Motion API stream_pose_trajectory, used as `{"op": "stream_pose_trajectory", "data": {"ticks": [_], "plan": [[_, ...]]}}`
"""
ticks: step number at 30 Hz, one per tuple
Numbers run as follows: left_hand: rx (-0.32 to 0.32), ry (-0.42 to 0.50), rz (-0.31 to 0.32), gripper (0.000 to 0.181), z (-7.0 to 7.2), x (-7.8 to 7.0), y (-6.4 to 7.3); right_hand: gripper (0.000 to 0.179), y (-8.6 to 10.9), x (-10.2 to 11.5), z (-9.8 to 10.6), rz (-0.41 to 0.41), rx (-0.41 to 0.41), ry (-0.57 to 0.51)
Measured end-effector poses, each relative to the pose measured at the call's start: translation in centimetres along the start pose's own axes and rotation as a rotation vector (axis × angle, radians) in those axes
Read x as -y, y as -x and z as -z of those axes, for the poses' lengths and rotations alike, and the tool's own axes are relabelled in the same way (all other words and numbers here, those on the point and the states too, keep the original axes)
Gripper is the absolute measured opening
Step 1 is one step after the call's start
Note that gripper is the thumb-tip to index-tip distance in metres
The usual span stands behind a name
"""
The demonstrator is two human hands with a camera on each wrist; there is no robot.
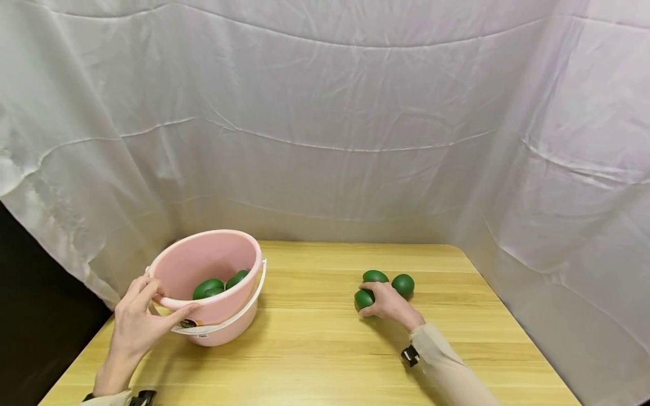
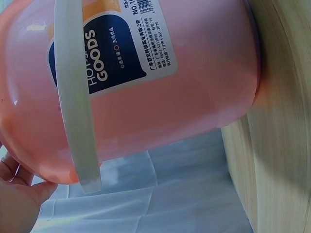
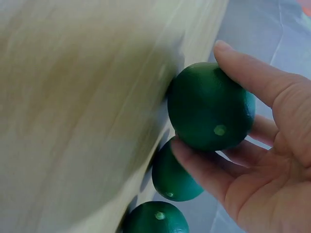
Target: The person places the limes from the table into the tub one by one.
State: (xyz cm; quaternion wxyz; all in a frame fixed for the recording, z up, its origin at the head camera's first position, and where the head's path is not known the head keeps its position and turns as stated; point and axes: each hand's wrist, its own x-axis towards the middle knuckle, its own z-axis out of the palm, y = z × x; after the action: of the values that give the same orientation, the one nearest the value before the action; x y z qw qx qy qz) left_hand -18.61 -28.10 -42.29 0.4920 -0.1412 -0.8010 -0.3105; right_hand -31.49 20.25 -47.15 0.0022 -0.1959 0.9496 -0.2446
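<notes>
At the left of the head view stands a pink bucket (image 1: 244,310) with a white handle (image 2: 73,107) hanging across its side. Several green limes (image 1: 207,287) lie inside it. My left hand (image 1: 136,318) grips the bucket's near-left rim, thumb outside and fingers over the edge. Over on the right, my right hand (image 1: 391,305) holds a dark green lime (image 3: 211,107) between thumb and fingers, close to the tabletop. Two more limes lie just beyond that hand, one behind its fingers (image 1: 374,276) and one to the right (image 1: 403,286).
Both hands work over a light wooden table (image 1: 310,349). Grey-white curtains (image 1: 325,169) hang behind it and along its sides. A printed label (image 2: 121,53) is stuck on the bucket's wall. Each wrist wears a black strap device (image 1: 409,356).
</notes>
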Motion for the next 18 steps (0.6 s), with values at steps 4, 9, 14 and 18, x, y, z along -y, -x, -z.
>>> {"op": "stream_pose_trajectory", "data": {"ticks": [4, 9, 14, 18], "plan": [[0.006, 0.003, 0.004, 0.057, 0.0, 0.1, 0.0, 0.063, -0.1, -0.2, -0.2, 0.023, 0.000, -0.004], [0.013, -0.008, 0.008, 0.056, 0.1, 0.2, 0.2, 0.058, -0.4, -0.6, -0.3, 0.010, -0.035, -0.063], [0.020, -0.003, 0.014, 0.056, 0.2, 0.2, 0.2, 0.056, -1.0, -0.5, -0.1, 0.009, -0.123, -0.221], [0.014, -0.002, 0.009, 0.056, 0.1, 0.3, 0.1, 0.056, -1.6, 0.0, 0.2, 0.066, -0.229, -0.317]]}}
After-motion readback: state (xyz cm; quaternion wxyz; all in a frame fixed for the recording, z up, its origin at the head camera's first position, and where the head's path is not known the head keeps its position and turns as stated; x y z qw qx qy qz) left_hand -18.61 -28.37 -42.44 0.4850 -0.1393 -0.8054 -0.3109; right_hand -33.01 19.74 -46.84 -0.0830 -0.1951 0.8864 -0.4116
